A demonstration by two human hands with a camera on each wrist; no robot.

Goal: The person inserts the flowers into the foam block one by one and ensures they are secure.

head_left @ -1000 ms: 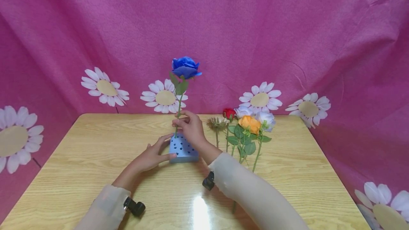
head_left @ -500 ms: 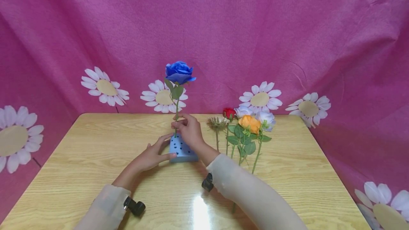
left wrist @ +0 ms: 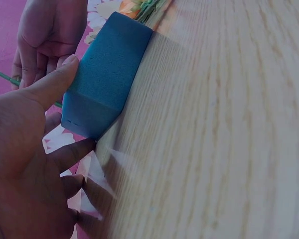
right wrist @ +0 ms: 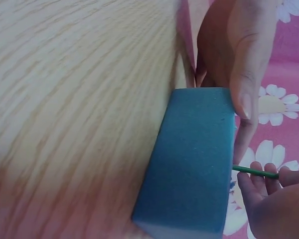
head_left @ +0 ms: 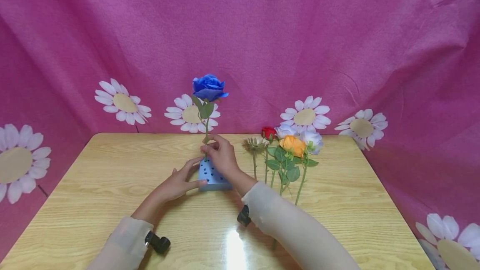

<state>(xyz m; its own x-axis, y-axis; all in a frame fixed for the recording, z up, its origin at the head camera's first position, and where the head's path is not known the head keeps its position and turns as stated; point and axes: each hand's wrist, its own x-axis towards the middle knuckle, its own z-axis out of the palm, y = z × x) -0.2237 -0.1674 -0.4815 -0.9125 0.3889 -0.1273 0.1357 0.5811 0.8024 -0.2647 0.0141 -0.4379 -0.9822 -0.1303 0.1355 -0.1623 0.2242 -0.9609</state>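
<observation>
A blue foam block [head_left: 216, 186] with several holes in its top sits on the wooden table. My left hand [head_left: 181, 185] holds its left side, thumb at the near top edge and fingers reaching round behind. A blue rose [head_left: 208, 88] stands nearly upright over the block's far end. My right hand [head_left: 223, 156] pinches its stem low down, just above the top. In the right wrist view the green stem [right wrist: 256, 172] runs from those fingertips to the block's top. The left wrist view has the left thumb [left wrist: 57, 79] pressed along the block's edge.
Right of the block lie several artificial flowers: an orange rose [head_left: 293, 146], a red rose [head_left: 268, 132], pale lilac blooms [head_left: 311, 141] and a brownish flower [head_left: 255, 145]. Their stems run toward the right forearm. A pink curtain [head_left: 247, 45] with printed daisies hangs behind the table.
The blue rose has come down and slightly left, its stem now straighter, with my right hand following it down a little. The left hand and block have stayed put.
</observation>
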